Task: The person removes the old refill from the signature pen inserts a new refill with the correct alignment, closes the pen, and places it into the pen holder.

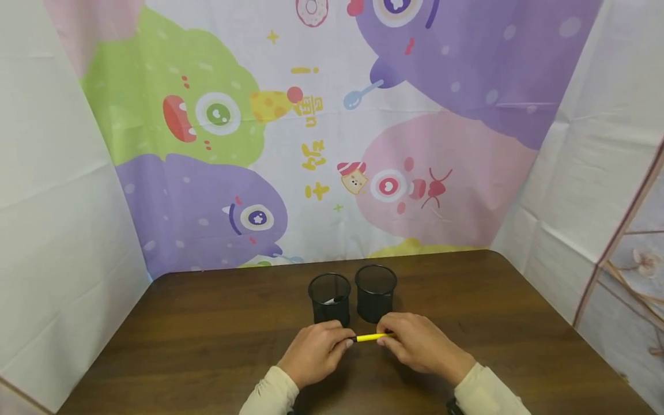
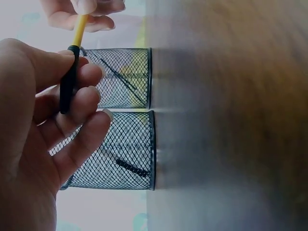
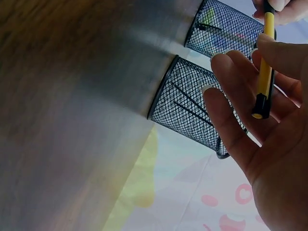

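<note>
A yellow pen (image 1: pixel 369 337) with a black cap end lies level between both hands, in front of two black mesh pen cups. My left hand (image 1: pixel 317 350) pinches the black end between thumb and fingers, as the left wrist view shows. The yellow barrel is gripped by my right hand (image 1: pixel 422 344), thumb on top, and its black-banded tail (image 3: pixel 260 107) sticks out past the fingers. Just beyond the left hand stands the left mesh cup (image 1: pixel 330 314); a white and black pen-like item (image 1: pixel 334 300) leans inside. Beside it is the right mesh cup (image 1: pixel 374 304).
Both cups stand upright on a dark brown wooden table (image 1: pixel 218 328). A cartoon-printed cloth (image 1: pixel 321 230) hangs along its back edge. White cloth panels (image 1: pixel 52 230) rise at the left and right sides. Thin dark lines show through the right cup's mesh in the wrist views.
</note>
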Available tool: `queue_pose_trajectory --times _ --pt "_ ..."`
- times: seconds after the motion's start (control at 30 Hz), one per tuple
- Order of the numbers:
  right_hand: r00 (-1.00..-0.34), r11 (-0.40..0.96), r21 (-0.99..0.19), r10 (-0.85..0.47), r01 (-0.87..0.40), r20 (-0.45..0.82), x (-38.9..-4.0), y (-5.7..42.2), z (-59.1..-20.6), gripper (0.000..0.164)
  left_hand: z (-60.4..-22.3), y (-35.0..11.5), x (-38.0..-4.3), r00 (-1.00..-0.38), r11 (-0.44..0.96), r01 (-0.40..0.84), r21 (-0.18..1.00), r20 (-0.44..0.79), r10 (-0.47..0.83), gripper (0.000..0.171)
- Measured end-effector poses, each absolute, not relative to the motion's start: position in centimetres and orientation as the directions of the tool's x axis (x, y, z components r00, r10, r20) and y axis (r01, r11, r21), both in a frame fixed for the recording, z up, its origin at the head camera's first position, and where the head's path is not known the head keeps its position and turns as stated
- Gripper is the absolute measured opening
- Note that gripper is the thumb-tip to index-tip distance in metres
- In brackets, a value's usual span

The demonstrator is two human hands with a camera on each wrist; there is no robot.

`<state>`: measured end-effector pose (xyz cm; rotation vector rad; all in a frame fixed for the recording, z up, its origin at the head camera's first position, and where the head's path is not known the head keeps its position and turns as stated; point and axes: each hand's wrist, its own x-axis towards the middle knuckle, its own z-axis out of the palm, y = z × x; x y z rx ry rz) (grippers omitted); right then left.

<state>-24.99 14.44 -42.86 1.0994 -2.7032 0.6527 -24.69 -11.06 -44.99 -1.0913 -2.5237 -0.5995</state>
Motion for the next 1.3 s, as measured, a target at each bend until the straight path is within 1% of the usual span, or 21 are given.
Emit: queue_pose_trajectory --times 0.27,0.43,0.63,0.83,1.1,1.3 --pt "-0.727 0.637 -0.353 -0.62 -0.686 0.295 -24.99 14.59 -42.98 0.012 -45.0 -10.81 -24.49 -0.684 0.63 0.721 0.288 0.436 0.584 0.012" --pt "-0.733 0.638 -0.363 -0.613 -0.679 0.295 -24.99 14.48 -42.79 0.015 -45.11 -10.82 -24.44 -0.705 0.624 0.704 0.338 0.431 0.563 0.012" --pt "-0.74 0.653 -0.348 -0.597 -0.673 0.311 -24.94 14.26 -42.62 0.018 -45.21 -10.8 -24.39 -0.719 0.604 0.693 0.394 0.438 0.54 0.013" --pt "-0.755 0.669 -0.35 -0.579 -0.656 0.309 -25.03 14.17 -42.46 0.018 -45.21 -10.7 -24.34 -0.734 0.576 0.679 0.456 0.443 0.515 0.015" --pt "-0.754 0.663 -0.361 -0.588 -0.656 0.292 -24.94 13.99 -42.27 0.019 -45.32 -10.81 -24.39 -0.73 0.57 0.681 0.46 0.477 0.489 0.012" --pt "-0.741 0.654 -0.349 -0.598 -0.671 0.305 -24.97 13.82 -42.12 0.022 -45.13 -10.86 -24.28 -0.728 0.57 0.684 0.455 0.475 0.495 0.013"
